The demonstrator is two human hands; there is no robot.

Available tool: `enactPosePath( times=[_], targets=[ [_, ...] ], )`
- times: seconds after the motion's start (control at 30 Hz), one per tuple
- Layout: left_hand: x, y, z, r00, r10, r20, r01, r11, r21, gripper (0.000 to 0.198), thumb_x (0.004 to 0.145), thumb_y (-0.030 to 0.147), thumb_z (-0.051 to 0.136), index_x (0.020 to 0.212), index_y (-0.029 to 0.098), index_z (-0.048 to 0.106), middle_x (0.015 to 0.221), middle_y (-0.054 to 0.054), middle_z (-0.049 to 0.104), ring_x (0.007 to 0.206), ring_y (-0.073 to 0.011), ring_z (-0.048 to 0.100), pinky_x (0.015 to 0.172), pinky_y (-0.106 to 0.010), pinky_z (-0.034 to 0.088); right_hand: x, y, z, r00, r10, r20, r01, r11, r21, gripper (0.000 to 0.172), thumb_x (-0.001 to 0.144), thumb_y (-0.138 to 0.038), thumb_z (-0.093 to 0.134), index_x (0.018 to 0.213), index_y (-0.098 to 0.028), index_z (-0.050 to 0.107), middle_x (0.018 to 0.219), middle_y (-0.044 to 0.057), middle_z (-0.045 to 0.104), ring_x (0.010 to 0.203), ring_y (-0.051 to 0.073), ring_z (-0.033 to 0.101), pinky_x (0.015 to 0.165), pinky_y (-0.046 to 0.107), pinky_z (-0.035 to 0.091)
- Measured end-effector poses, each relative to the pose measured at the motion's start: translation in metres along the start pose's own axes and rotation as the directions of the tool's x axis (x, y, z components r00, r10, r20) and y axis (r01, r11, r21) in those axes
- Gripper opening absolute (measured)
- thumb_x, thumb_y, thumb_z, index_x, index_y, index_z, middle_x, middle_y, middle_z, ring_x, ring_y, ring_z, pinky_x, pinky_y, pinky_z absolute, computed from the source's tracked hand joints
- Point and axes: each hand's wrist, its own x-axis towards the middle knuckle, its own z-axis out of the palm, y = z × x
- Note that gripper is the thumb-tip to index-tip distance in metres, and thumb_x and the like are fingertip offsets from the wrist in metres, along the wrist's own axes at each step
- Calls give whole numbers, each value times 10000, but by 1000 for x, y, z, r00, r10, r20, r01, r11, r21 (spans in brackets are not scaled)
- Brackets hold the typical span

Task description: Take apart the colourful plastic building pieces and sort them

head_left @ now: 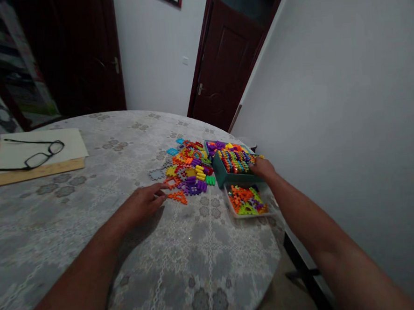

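At the pile's (191, 173) eight o'clock, the left hand (148, 199) lay low beside orange pieces (182, 198), thumb and forefinger parted. The right hand (263, 167) met the box's (231, 177) three o'clock side, perhaps steadying it; I couldn't tell its fingers' state.

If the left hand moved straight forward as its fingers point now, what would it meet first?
Probably the two orange pieces right before the left hand; whether it touches them already is hard to tell.
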Motion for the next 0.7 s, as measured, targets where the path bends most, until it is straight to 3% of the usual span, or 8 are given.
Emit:
enactPosePath(
  times=[0.07, 0.17, 0.27, 0.4, 0.57, 0.7],
  targets=[
    [0, -1, 1, 1000, 5, -6, -5, 1000, 6, 580, 935, 509, 549, 1402, 218, 733, 1172, -120, 826, 934, -287, 757, 872, -367, 543, 4, 2, -4, 999, -12, 29, 12, 1000, 27, 480, 994, -426, 669, 1315, -82, 765, 1314, 251, 767, 1238, 336, 735, 959, 314, 537],
    [-1, 1, 0, 1000, -9, -16, 8, 1000, -17, 576, 926, 507, 560, 1388, 215, 740, 1161, -124, 828, 950, -296, 755, 873, -373, 543, 10, 7, -11, 995, -39, 89, 30, 995, 96, 449, 1024, -488, 636, 1152, -99, 821, 1032, 186, 830, 1035, 292, 788, 842, 284, 545],
    [-1, 6, -2, 1000, -28, -12, 27, 999, -33, 571, 899, 504, 582, 1352, 203, 756, 1063, -117, 834, 922, -303, 749, 864, -383, 549, 14, 13, -16, 989, -52, 138, 26, 982, 185, 504, 1054, -547, 589, 1146, -103, 809, 810, 115, 807, 788, 230, 774, 701, 253, 519],
    [-1, 9, -3, 1000, -16, 1, 16, 999, -31, 567, 893, 493, 586, 1341, 190, 757, 1003, -113, 830, 853, -290, 746, 834, -381, 553, 13, 22, -19, 988, -58, 146, 16, 961, 276, 439, 1053, -484, 578, 1111, -109, 800, 757, 76, 789, 673, 184, 728, 614, 225, 473],
    [1, 3, -1, 1000, 10, -20, -10, 1000, 1, 549, 938, 486, 553, 1370, 205, 743, 1071, -101, 834, 867, -272, 756, 833, -363, 558, 3, 31, -20, 991, -83, 105, 46, 949, 311, 318, 1012, -366, 583, 982, -132, 796, 779, 67, 789, 662, 161, 704, 621, 214, 456],
    [1, -1, 1, 992, -12, -122, 19, 998, 53, 470, 963, 420, 539, 1318, 216, 769, 1110, -114, 831, 936, -288, 766, 894, -398, 561, -9, 28, -22, 987, -147, 72, 121, 953, 278, 343, 1008, -338, 558, 840, -141, 782, 761, 90, 775, 728, 185, 698, 653, 236, 437]
  ],
)
